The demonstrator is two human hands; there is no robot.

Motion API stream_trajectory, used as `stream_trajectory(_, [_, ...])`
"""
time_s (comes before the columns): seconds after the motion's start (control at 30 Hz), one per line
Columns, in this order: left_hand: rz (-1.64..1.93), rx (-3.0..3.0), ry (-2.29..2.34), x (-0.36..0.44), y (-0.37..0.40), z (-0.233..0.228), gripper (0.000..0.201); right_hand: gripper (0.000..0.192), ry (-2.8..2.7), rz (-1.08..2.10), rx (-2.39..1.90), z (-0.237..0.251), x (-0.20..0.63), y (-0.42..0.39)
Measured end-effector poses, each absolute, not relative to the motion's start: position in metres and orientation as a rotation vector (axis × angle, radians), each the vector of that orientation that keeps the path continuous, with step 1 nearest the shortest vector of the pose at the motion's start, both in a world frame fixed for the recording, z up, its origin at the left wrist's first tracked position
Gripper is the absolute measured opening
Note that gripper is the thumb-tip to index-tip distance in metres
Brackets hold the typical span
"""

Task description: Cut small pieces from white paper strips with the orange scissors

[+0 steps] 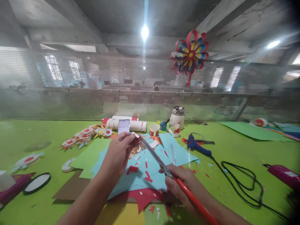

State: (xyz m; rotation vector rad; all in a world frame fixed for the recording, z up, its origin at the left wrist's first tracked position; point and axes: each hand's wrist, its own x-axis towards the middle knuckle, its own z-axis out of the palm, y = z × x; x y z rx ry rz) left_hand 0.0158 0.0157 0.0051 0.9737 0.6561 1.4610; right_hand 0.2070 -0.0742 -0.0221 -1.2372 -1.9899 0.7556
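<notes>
Small white strip (135, 135) and scissors (154, 155), held above a heap of coloured paper. The strip sits at the fingertips of your left hand (120, 150), which pinches it between thumb and fingers. Your right hand (181, 179) grips the scissors near the pivot, the red handles running back under the palm; the tips point at the strip, though whether they touch it cannot be told. For a clean cut, you do well to keep the pinch light and the fingertips behind the blade line, and to turn the strip rather than the wrist. A grip nearer the handles' ends would probably ease the squeeze. Beneath your hands lie blue paper (131, 184) and a red scrap (132, 169). Beyond them stand a phone (124, 126), a paper cup (154, 129) and a bottle (177, 120); to the right, a blue corded tool (199, 148) rests on the green counter (246, 153).
</notes>
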Motion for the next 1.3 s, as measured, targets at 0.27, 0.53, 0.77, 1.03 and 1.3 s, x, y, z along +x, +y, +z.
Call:
stream_trajectory(0.27, [1.390,1.059,0.656,0.013,0.001,0.010,0.010,0.051,-1.979,0.629,-1.115,-0.040,0.204,-0.078])
stream_trajectory(0.53, [1.381,1.109,0.672,0.016,-0.003,0.006,0.011,0.045,-2.006,0.533,-1.104,-0.048,0.213,-0.081])
stream_trajectory(0.77, [1.392,1.187,0.721,0.015,-0.004,0.003,0.011,0.046,-1.975,0.603,-1.115,-0.052,0.215,-0.083])
stream_trajectory(1.03, [1.392,1.220,0.741,0.015,-0.004,0.004,0.012,0.046,-1.980,0.597,-1.122,-0.048,0.215,-0.084])
stream_trajectory(1.3, [1.426,1.212,0.731,0.017,-0.005,0.005,0.013,0.046,-1.978,0.521,-1.124,-0.052,0.214,-0.085])
